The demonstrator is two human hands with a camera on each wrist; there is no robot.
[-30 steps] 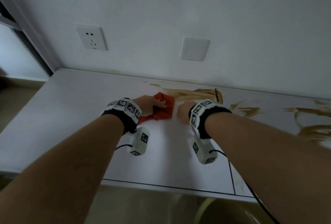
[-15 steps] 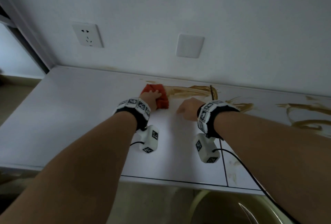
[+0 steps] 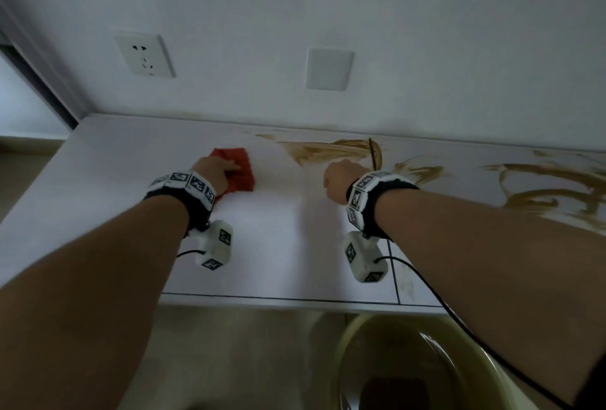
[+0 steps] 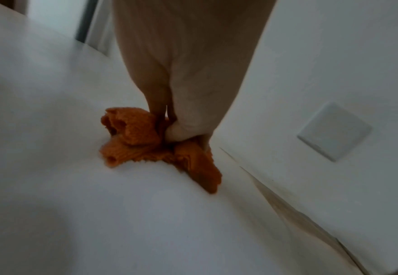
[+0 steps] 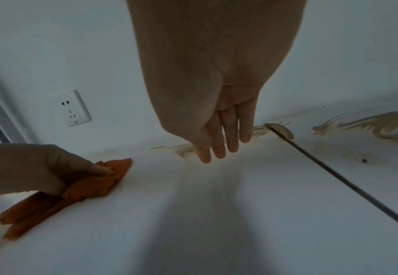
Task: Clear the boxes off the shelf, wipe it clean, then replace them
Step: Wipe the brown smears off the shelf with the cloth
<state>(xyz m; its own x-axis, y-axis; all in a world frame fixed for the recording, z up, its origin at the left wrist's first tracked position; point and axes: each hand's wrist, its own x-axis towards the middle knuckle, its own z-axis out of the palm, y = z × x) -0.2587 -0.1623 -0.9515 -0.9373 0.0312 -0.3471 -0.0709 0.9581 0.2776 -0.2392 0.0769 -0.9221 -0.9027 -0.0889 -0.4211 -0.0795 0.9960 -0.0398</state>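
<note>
an orange-red cloth (image 3: 236, 170) is pressed flat against the white shelf top (image 3: 105, 186) by the left hand (image 3: 214, 170), whose fingers are curled over it and bunch it up, as is seen from the left wrist view, where folds of the cloth (image 4: 132, 137) bulge out beside the fingertips (image 4: 176, 134). the cloth is placed on the left half of the shelf, near the back edge where the shelf meets the wall (image 3: 393, 15). the right hand (image 3: 339, 180) is held just over the shelf to the right of the cloth, well apart from it; in the right wrist view its fingers (image 5: 226, 137) are seen straight and together, pointed down toward the surface, with nothing held. whether the fingertips actually touch the shelf cannot be told. brown smears (image 3: 331, 148) are spread across the shelf beyond the right hand and farther to the right (image 3: 541, 186), while the patch between the two hands is seen white. a dark seam (image 5: 334, 174) is run across the shelf top to the right of the right hand. a power socket (image 3: 144, 55) and a blank white plate (image 3: 329, 69) are mounted on the wall above. a pale yellow basin (image 3: 347, 354) is seen below the shelf's front edge. no boxes are seen in any view.
</note>
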